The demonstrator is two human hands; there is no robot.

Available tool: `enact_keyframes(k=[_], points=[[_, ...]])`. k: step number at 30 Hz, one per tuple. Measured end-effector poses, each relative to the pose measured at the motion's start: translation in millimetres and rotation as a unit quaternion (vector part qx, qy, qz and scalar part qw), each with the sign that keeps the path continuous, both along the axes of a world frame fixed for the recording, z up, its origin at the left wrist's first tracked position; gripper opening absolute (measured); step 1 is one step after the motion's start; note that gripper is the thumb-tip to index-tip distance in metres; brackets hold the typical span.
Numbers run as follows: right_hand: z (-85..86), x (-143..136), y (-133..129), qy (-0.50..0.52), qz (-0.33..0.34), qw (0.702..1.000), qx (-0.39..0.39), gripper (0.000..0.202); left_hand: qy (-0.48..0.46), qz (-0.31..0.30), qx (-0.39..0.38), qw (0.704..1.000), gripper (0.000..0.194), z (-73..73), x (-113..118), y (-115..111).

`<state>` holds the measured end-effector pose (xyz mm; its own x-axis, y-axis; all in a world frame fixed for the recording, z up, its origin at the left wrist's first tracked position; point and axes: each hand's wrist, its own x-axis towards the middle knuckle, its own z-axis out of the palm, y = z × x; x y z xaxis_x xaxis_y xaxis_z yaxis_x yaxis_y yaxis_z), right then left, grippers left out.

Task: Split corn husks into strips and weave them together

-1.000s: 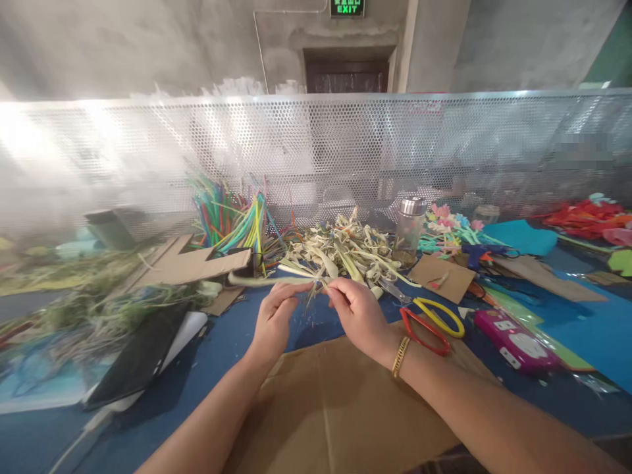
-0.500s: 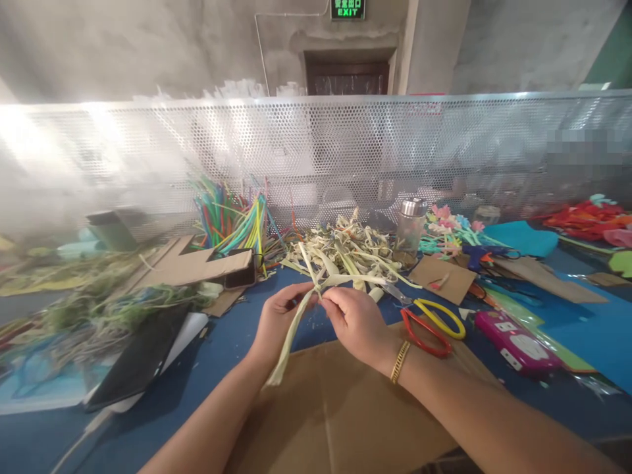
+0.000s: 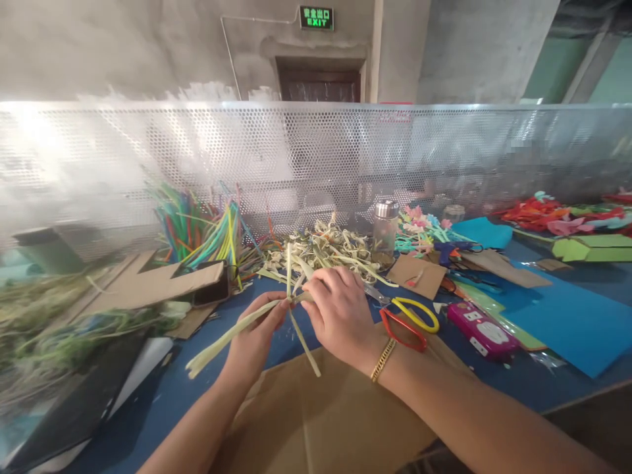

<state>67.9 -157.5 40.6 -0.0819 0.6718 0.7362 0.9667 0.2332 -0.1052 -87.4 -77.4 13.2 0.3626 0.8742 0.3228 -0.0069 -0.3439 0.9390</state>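
Observation:
Pale green strips of dried husk cross at a knot-like centre above the table, their ends pointing out several ways. My left hand pinches them near that crossing, thumb on top. At the right side, my right hand has its fingers bent around a strip end close to the same centre; its fingertips are partly hidden. A thin strip hangs down between the two hands. Scissors with one red and one yellow handle lie just right of my right hand. Brown cardboard lies beneath my forearms.
Behind my hands is a heap of husk strips beside a glass bottle. Colourful pipe cleaners stand at left, near cut cardboard. A magenta case and blue sheet lie right. A perforated metal screen bounds the back.
The view has swung right. The long strip, hanging down before, now points left, and another hangs between my hands. My right hand has shifted from a pinch to bent fingers over a strip.

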Motion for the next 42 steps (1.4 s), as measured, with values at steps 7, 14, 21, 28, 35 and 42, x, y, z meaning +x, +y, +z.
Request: enact_keyframes(k=[7, 14, 21, 28, 35, 42], points=[[-7.5, -9.4, 2.5, -0.043, 0.017, 0.99, -0.135, 0.023, -0.01, 0.004, -0.018, 1.0, 0.026, 7.0, 4.4, -8.7], [-2.3, -10.8, -2.1, -0.087, 0.003, 0.982, -0.17, 0.018, 0.005, 0.028, -0.012, 1.0, 0.028, 6.5, 3.6, -7.7], [-13.3, -13.0, 4.1, -0.049, 0.017, 0.99, -0.131, 0.017, -0.048, 0.035, -0.077, 0.995, 0.032, 8.2, 5.8, -8.3], [-11.5, 11.5, 13.9, 0.008, -0.038, 0.994, -0.099, 0.025, -0.068, -0.07, -0.154, 0.983, 0.038, 8.3, 5.5, -7.7], [1.0, -0.1, -1.4, 0.0, -0.03, 0.999, 0.019, 0.021, -0.052, -0.016, -0.123, 0.991, 0.03, 7.1, 5.4, -5.6], [-9.4, -12.4, 0.1, -0.065, 0.03, 0.995, -0.071, 0.026, -0.087, 0.019, -0.083, 0.993, 0.031, 2.6, 6.7, -5.6]])
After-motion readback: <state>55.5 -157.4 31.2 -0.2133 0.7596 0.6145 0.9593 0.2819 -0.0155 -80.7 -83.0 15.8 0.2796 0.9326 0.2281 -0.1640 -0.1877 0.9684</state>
